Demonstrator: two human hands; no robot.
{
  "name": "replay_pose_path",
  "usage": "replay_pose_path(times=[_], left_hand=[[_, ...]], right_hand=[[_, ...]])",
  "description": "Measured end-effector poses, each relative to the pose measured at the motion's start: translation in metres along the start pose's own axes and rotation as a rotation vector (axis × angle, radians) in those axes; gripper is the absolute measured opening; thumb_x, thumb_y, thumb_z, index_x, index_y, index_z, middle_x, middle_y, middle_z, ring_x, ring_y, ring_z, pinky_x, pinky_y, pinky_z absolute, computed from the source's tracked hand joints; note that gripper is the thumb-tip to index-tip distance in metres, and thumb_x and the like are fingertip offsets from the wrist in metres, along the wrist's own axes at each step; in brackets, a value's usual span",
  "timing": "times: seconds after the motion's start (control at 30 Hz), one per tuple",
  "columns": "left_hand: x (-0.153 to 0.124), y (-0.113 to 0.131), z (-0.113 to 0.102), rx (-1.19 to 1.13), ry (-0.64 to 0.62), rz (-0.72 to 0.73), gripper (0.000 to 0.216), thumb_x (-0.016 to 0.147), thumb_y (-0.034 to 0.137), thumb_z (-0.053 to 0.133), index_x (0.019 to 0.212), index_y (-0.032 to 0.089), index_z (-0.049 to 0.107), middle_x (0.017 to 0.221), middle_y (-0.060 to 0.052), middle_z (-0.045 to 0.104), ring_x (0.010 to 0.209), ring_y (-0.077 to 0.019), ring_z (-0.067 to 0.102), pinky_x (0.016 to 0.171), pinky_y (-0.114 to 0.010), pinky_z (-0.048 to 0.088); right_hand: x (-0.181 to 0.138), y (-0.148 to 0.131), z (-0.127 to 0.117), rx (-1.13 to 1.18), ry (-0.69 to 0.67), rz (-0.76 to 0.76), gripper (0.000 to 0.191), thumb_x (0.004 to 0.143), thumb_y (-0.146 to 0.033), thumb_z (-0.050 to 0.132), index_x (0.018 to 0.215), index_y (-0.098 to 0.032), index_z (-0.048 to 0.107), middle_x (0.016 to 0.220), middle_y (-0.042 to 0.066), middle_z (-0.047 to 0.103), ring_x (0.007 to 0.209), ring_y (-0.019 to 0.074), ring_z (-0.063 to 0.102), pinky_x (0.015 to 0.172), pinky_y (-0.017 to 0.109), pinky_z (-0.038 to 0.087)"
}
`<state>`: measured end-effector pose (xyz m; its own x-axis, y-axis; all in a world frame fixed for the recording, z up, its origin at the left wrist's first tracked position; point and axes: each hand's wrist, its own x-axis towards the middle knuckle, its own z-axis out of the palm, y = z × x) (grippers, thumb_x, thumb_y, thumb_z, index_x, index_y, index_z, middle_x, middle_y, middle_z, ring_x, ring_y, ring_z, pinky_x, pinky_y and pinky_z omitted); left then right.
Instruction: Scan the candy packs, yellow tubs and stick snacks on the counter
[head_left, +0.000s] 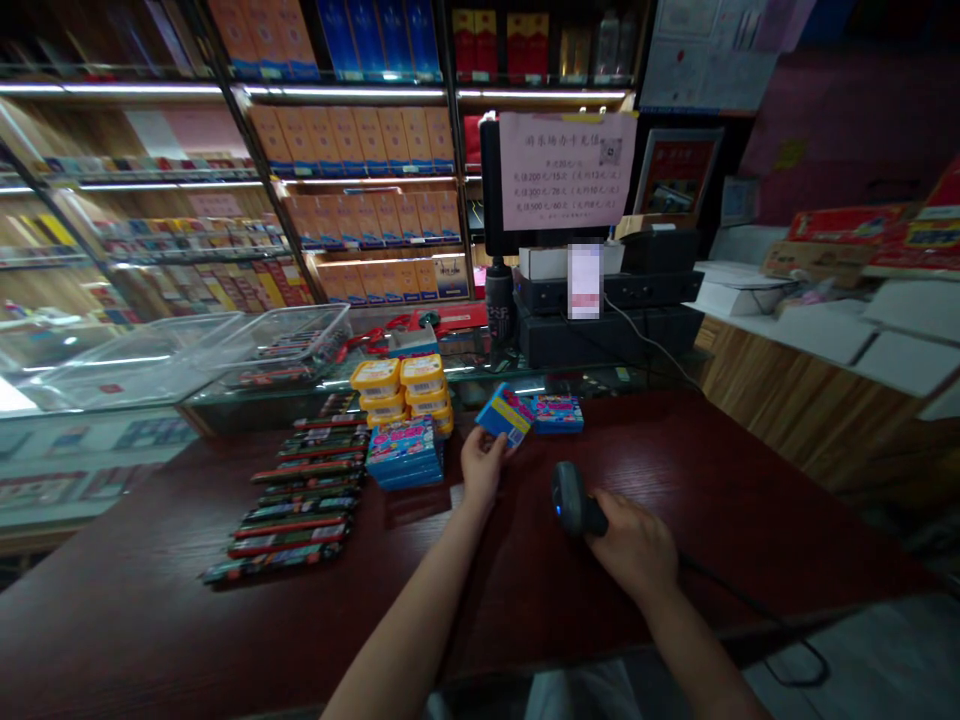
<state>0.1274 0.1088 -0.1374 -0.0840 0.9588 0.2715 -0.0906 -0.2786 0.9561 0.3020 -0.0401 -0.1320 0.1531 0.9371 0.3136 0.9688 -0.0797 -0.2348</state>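
Observation:
My left hand [484, 462] pinches a small blue box [507, 412] with a yellow band and a barcode, tilted above the counter. Wrapped round the handle of a black barcode scanner [571, 498] is my right hand [636, 545]; a small blue light glows on the scanner, whose head points toward the box. Just behind the held box lies a blue packet [559, 413] with pink lettering. To the left sits a stack of similar blue packets [406, 452], in front of stacked yellow tubs [401, 385]. Rows of dark, slim packages [300, 500] lie farther left.
The dark red wooden counter [510, 620] spans the front. Clear plastic bins [281, 335] stand on a glass case at the back left. A monitor with a pink notice [566, 170] stands behind. The scanner's cable [739, 600] trails right. Stocked shelves [360, 140] line the wall.

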Motion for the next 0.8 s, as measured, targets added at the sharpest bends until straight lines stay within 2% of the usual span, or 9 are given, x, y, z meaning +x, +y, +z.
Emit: replay_pose_path(times=[0.07, 0.17, 0.3, 0.5, 0.63, 0.8], left_hand=[[-0.012, -0.003, -0.002, -0.286, 0.032, -0.178, 0.032, 0.068, 0.027, 0.072, 0.092, 0.015, 0.055, 0.082, -0.002, 0.064, 0.071, -0.0147, 0.064, 0.074, -0.036, 0.056], [-0.020, -0.003, -0.005, -0.481, 0.077, -0.292, 0.041, 0.057, 0.021, 0.080, 0.091, 0.014, 0.056, 0.083, -0.002, 0.067, 0.072, -0.0141, 0.066, 0.081, -0.038, 0.055], [-0.019, -0.002, -0.008, -0.575, 0.072, -0.302, 0.043, 0.055, 0.018, 0.082, 0.090, 0.015, 0.057, 0.084, -0.002, 0.068, 0.075, -0.0151, 0.068, 0.087, -0.040, 0.054], [-0.019, -0.006, -0.008, -0.598, 0.075, -0.278, 0.043, 0.056, 0.016, 0.082, 0.091, 0.014, 0.058, 0.083, -0.002, 0.069, 0.077, -0.0161, 0.068, 0.090, -0.042, 0.053], [-0.020, -0.006, -0.006, -0.591, 0.077, -0.280, 0.044, 0.054, 0.018, 0.083, 0.091, 0.014, 0.059, 0.083, -0.003, 0.069, 0.076, -0.0168, 0.068, 0.089, -0.043, 0.053], [-0.020, -0.004, -0.005, -0.567, 0.083, -0.264, 0.046, 0.054, 0.019, 0.084, 0.094, 0.012, 0.061, 0.087, -0.005, 0.070, 0.079, -0.0183, 0.068, 0.088, -0.044, 0.053]], right_hand=[[-0.001, -0.002, -0.003, -0.007, 0.020, -0.005, 0.023, 0.079, -0.024, 0.054, 0.100, -0.022, 0.064, 0.093, 0.004, 0.071, 0.082, 0.0199, 0.065, 0.072, 0.029, 0.042], [-0.002, -0.003, -0.008, 0.036, 0.028, 0.010, 0.025, 0.079, -0.026, 0.055, 0.102, -0.023, 0.064, 0.093, 0.004, 0.072, 0.081, 0.0204, 0.066, 0.071, 0.029, 0.044], [-0.002, 0.001, -0.019, 0.251, 0.002, 0.098, 0.033, 0.074, -0.033, 0.060, 0.107, -0.028, 0.062, 0.092, 0.001, 0.073, 0.082, 0.0228, 0.068, 0.068, 0.031, 0.046], [-0.004, -0.004, -0.037, 0.792, -0.056, 0.073, 0.037, 0.066, -0.041, 0.066, 0.096, -0.018, 0.066, 0.093, 0.008, 0.073, 0.085, 0.0236, 0.067, 0.075, 0.033, 0.051], [-0.006, -0.014, -0.045, 0.894, -0.073, 0.070, 0.039, 0.065, -0.043, 0.067, 0.093, -0.016, 0.066, 0.090, 0.008, 0.073, 0.082, 0.0234, 0.067, 0.074, 0.033, 0.052], [-0.007, -0.016, -0.047, 0.910, -0.126, 0.128, 0.035, 0.066, -0.044, 0.068, 0.087, -0.016, 0.066, 0.063, 0.002, 0.068, 0.058, 0.0183, 0.062, 0.056, 0.029, 0.048]])
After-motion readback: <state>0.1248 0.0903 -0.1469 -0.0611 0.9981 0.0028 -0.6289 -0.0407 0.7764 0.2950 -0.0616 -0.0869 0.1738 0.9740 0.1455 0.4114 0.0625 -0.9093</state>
